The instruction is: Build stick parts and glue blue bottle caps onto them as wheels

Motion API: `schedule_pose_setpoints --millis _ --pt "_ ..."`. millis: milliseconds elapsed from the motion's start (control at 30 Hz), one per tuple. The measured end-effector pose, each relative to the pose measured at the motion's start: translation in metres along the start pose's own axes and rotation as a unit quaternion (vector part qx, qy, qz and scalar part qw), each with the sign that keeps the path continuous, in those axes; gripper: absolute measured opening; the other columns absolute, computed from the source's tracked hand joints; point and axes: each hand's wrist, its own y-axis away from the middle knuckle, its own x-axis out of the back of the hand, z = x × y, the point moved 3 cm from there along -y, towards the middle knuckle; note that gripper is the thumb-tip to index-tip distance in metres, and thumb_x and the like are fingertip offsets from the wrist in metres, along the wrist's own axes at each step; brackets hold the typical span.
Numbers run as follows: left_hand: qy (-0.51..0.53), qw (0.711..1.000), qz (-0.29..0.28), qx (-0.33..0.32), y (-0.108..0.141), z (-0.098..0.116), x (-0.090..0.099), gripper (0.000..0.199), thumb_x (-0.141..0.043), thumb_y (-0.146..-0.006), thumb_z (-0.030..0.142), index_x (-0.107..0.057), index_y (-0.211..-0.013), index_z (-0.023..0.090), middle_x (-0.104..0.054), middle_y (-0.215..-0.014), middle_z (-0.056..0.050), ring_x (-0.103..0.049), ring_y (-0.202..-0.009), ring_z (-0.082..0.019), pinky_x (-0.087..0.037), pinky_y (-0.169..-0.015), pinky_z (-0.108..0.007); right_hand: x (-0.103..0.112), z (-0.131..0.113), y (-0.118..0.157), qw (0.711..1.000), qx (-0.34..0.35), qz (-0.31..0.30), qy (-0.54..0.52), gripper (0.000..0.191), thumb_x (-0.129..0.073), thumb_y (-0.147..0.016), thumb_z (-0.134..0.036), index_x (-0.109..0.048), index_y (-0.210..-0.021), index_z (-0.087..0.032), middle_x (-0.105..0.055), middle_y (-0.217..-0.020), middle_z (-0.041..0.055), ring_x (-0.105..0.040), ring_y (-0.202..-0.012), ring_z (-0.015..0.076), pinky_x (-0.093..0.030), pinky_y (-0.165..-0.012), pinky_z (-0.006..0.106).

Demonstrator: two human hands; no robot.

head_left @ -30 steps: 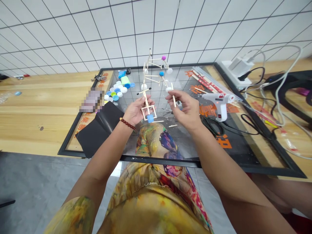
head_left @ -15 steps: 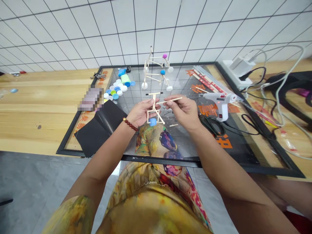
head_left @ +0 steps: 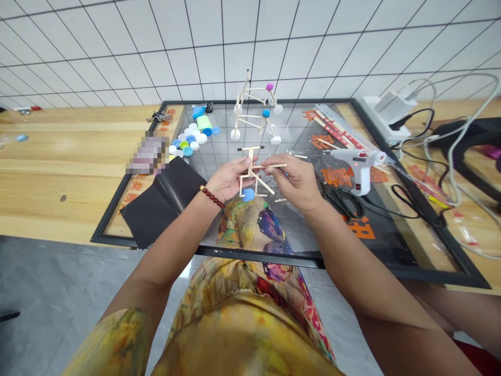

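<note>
My left hand (head_left: 230, 180) grips a small bicycle frame (head_left: 251, 166) made of pale wooden sticks, with black-tipped handlebars at the top and a blue bottle cap (head_left: 248, 195) at its lower end. My right hand (head_left: 297, 180) pinches a loose wooden stick (head_left: 278, 166) between thumb and finger. That stick lies crosswise, its left end against or just in front of the frame's upright; actual contact I cannot tell. Beyond my hands stand two stick bicycle models with white cap wheels, one with a blue cap seat (head_left: 266, 113), the other with a magenta seat (head_left: 270, 86).
White glue gun (head_left: 362, 164) and black scissors (head_left: 344, 203) lie to the right, below a bundle of sticks (head_left: 340, 128). Bottle caps (head_left: 191, 138) and black sheets (head_left: 164, 201) are at left. A power strip (head_left: 385, 117) with cables stands at back right.
The frame in my left hand has turned slightly, its lower stick now reaching further right. My right hand's stick has dropped a little and lies more level. The view has shifted slightly.
</note>
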Motion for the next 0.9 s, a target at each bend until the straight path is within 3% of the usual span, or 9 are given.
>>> schedule_pose_setpoints --millis 200,333,600,900 --pt "0.000 1.000 -0.001 -0.007 0.001 0.000 -0.002 0.017 -0.056 -0.095 0.012 -0.070 -0.105 0.012 -0.070 -0.078 -0.004 -0.066 -0.073 -0.011 -0.054 -0.091 -0.033 0.001 0.002 0.001 0.999 -0.045 -0.010 -0.009 0.023 -0.057 -0.096 -0.043 -0.075 -0.091 -0.030 -0.078 -0.095 0.0043 -0.073 -0.090 0.0207 -0.058 -0.086 0.038" --pt "-0.001 0.999 -0.005 -0.033 0.001 0.002 -0.002 0.017 -0.057 -0.093 0.010 -0.070 -0.102 0.013 -0.071 -0.081 -0.003 -0.067 -0.074 -0.011 -0.054 -0.092 -0.033 0.001 0.003 0.002 0.993 -0.102 0.021 -0.048 0.020 -0.064 -0.091 -0.044 -0.077 -0.091 -0.029 -0.078 -0.089 0.0030 -0.074 -0.083 0.0199 -0.060 -0.083 0.038" --pt "-0.027 0.996 -0.018 -0.078 0.004 0.005 -0.005 0.010 -0.062 -0.090 0.010 -0.071 -0.088 0.014 -0.074 -0.084 -0.004 -0.070 -0.077 -0.012 -0.055 -0.090 -0.032 -0.003 0.009 0.002 0.947 -0.224 0.086 -0.215 0.025 -0.081 -0.076 -0.044 -0.077 -0.086 -0.021 -0.077 -0.078 0.0024 -0.073 -0.069 0.0167 -0.063 -0.069 0.034" --pt "-0.054 0.993 0.018 -0.108 0.005 0.008 -0.003 0.010 -0.064 -0.088 0.009 -0.072 -0.086 0.013 -0.072 -0.076 -0.002 -0.068 -0.076 -0.010 -0.054 -0.081 -0.025 0.008 0.012 0.000 0.941 -0.268 0.090 -0.188 0.016 -0.080 -0.075 -0.034 -0.076 -0.084 -0.021 -0.075 -0.074 0.0019 -0.073 -0.067 0.0169 -0.062 -0.066 0.032"
